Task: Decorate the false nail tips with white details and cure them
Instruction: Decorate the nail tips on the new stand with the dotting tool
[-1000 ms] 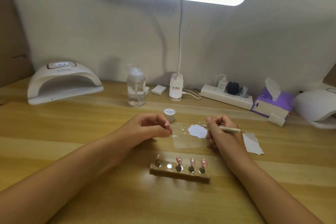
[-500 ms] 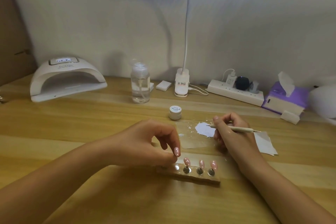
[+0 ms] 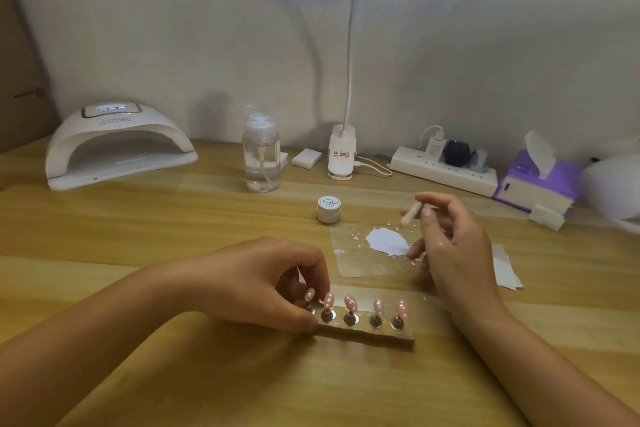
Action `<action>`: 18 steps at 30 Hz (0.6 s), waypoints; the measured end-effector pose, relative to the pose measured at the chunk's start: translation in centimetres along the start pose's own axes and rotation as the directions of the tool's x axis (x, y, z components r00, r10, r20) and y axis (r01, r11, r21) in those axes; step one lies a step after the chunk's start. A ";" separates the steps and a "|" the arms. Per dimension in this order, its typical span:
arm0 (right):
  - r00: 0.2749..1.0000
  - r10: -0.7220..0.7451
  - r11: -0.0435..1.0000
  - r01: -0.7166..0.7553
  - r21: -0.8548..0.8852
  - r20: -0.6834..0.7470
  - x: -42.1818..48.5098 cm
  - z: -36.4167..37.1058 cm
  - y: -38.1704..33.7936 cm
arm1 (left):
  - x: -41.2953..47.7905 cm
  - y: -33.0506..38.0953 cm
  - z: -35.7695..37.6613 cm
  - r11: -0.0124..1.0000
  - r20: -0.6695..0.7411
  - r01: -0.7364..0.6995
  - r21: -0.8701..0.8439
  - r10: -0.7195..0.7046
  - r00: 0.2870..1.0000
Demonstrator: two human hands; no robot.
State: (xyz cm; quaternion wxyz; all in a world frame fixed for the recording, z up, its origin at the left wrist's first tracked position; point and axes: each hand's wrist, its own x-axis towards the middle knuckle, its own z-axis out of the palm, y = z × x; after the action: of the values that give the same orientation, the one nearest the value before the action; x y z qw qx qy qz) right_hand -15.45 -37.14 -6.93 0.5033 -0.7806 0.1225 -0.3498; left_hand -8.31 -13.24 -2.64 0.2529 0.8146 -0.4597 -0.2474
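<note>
The left hand (image 3: 263, 282) pinches a pink nail tip (image 3: 309, 295) at the left end of the wooden block (image 3: 367, 333) on the desk (image 3: 173, 218), likely to keep it steady. The right hand (image 3: 450, 243) grips a thin stick (image 3: 412, 211) just above the white paint (image 3: 386, 242), likely ready to dip.

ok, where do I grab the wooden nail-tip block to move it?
Wooden block: best pinch the bare right end low on the wood, fingers coming from the right. Pink tips stand upright along its top, and the left hand pinches one at the left end.
</note>
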 end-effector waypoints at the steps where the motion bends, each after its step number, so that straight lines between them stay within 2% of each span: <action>1: 1.000 -0.001 0.999 0.002 0.033 -0.022 0.0 -0.1 0.0 | 0.0 -0.1 -0.2 1.000 0.008 0.004 -0.011 -0.004 1.000; 5: 0.995 0.014 0.992 -0.001 0.124 -0.100 0.1 -0.3 -0.1 | 0.0 -0.5 -0.7 0.990 0.033 -0.012 -0.142 0.017 0.999; 13: 0.978 0.046 0.987 -0.012 0.163 -0.205 0.1 -0.1 -0.3 | 0.1 -1.1 -1.0 0.985 0.019 -0.051 -0.166 0.055 0.998; 18: 0.965 0.193 0.956 -0.145 0.256 -0.177 0.6 -0.5 0.0 | 0.1 -1.3 -1.2 0.971 0.027 -0.018 -0.240 0.025 0.999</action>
State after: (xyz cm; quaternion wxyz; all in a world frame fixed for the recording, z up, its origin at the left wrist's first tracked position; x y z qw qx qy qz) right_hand -15.34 -37.89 -6.55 0.6074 -0.6613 0.1958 -0.3943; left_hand -6.68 -12.55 -2.63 0.3451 0.7693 -0.4390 -0.3104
